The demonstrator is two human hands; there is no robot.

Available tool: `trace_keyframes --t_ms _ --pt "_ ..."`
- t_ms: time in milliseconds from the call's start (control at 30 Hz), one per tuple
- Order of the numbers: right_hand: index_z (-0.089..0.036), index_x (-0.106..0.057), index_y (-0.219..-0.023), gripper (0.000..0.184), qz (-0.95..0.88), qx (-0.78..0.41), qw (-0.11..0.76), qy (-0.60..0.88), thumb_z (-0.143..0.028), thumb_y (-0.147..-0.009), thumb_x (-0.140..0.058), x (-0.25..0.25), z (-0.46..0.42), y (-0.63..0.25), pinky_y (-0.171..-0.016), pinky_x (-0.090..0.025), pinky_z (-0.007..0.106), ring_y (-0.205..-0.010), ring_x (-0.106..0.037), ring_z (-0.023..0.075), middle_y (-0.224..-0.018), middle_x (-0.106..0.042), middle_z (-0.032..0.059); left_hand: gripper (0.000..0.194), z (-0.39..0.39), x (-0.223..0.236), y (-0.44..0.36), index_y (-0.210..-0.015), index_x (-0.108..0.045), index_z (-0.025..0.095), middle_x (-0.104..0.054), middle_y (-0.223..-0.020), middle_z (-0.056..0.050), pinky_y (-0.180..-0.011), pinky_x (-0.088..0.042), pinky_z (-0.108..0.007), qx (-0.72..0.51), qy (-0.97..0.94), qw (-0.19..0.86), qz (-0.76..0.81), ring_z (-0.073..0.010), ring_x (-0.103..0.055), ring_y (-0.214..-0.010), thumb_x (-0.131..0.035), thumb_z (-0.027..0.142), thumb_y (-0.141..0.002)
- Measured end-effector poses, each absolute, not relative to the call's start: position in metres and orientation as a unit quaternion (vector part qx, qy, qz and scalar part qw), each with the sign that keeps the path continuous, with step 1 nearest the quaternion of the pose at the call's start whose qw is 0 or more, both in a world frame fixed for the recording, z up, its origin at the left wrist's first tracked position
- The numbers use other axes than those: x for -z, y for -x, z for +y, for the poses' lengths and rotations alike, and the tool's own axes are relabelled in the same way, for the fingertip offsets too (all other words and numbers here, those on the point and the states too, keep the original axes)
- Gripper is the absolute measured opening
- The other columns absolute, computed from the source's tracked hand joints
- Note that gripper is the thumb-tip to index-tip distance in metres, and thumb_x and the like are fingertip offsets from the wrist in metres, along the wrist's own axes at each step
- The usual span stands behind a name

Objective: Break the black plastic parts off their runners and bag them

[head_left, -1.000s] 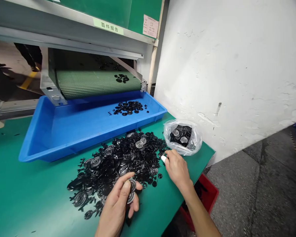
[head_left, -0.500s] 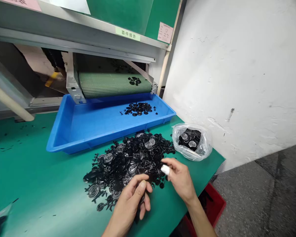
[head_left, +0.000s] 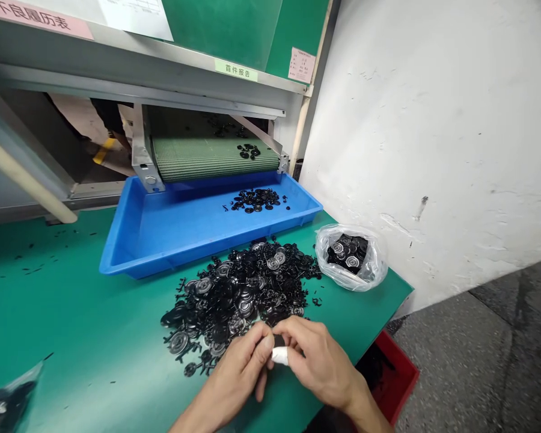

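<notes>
Head view across a green work table [head_left: 49, 300]: a plastic bag [head_left: 9, 400] of dark parts lies at eight o'clock, a blue tray [head_left: 130, 267] sits at ten below a conveyor belt [head_left: 216, 159], and a heap of black plastic discs [head_left: 234, 300] fills the centre. At six o'clock, the left hand [head_left: 234, 379] and right hand [head_left: 320, 361], one finger in a white wrap [head_left: 280, 355], meet, fingers [head_left: 256, 343] clenched around a small dark piece [head_left: 278, 341], mostly hidden. A clear bag [head_left: 365, 270] of discs rests at three, a red crate [head_left: 399, 367] at five.

A blue tray [head_left: 162, 240] sits under the conveyor belt [head_left: 184, 159].
</notes>
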State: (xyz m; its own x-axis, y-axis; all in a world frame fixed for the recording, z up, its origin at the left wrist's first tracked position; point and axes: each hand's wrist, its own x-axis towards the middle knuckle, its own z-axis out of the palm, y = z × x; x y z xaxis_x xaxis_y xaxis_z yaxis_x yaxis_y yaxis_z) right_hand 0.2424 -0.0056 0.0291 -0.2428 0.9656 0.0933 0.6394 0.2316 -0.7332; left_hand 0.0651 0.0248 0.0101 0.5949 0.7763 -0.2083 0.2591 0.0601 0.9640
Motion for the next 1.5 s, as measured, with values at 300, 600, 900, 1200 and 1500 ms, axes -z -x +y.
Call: trace_keyframes --t_ms 300,600,900,1200,1500 --pt "-0.017 -0.063 -0.100 0.026 -0.766 -0.244 0.346 0.485 -0.010 -0.089 -0.040 -0.007 0.008 -0.232 -0.062 -0.044 0.026 -0.070 -0.059 0.0164 -0.082 -0.066 0.0050 0.038 0.027 0.003 -0.071 -0.073 -0.043 0.022 -0.039 -0.060 0.008 -0.044 -0.029 -0.020 -0.285 -0.583 0.608 0.457 -0.0088 -0.035 -0.049 -0.039 0.054 -0.092" --pt "-0.020 -0.059 -0.090 0.021 -0.737 -0.280 0.361 0.498 -0.009 -0.087 -0.041 -0.001 0.021 -0.224 -0.059 -0.041 0.023 -0.062 -0.056 0.0128 -0.071 -0.062 -0.0013 0.039 0.032 0.005 -0.071 -0.068 -0.045 0.020 -0.043 -0.054 0.007 -0.042 -0.029 -0.019 -0.326 -0.550 0.606 0.473 -0.0076 -0.037 -0.044 -0.044 0.052 -0.091" --pt "-0.018 -0.059 -0.110 0.037 -0.751 -0.104 0.299 0.580 -0.004 -0.082 -0.039 -0.035 0.079 -0.269 -0.091 -0.042 0.032 -0.101 -0.057 0.0202 -0.115 -0.057 0.0088 0.033 0.034 0.000 -0.070 -0.103 -0.056 0.018 -0.063 -0.063 0.002 -0.038 -0.031 -0.018 -0.415 -0.407 0.699 0.418 -0.0071 -0.046 -0.040 -0.054 0.048 -0.088" --pt "-0.019 -0.068 -0.090 0.030 -0.755 -0.110 0.220 0.607 -0.002 -0.074 -0.050 -0.030 0.139 -0.265 -0.075 -0.043 0.028 -0.079 -0.057 0.0183 -0.084 -0.059 0.0039 0.025 0.039 -0.004 -0.065 -0.077 -0.055 0.017 -0.061 -0.072 0.003 -0.038 -0.034 -0.016 -0.455 -0.308 0.762 0.343 -0.0020 -0.044 -0.040 -0.064 0.039 -0.085" --pt "-0.020 -0.066 -0.112 0.034 -0.670 -0.232 0.382 0.593 -0.014 -0.083 -0.048 -0.024 0.083 -0.263 -0.060 -0.046 0.026 -0.063 -0.056 0.0132 -0.085 -0.063 0.0018 0.034 0.040 -0.008 -0.067 -0.108 -0.059 0.018 -0.063 -0.085 -0.002 -0.040 -0.040 -0.018 -0.422 -0.311 0.767 0.370 -0.0082 -0.056 -0.053 -0.068 0.038 -0.082"
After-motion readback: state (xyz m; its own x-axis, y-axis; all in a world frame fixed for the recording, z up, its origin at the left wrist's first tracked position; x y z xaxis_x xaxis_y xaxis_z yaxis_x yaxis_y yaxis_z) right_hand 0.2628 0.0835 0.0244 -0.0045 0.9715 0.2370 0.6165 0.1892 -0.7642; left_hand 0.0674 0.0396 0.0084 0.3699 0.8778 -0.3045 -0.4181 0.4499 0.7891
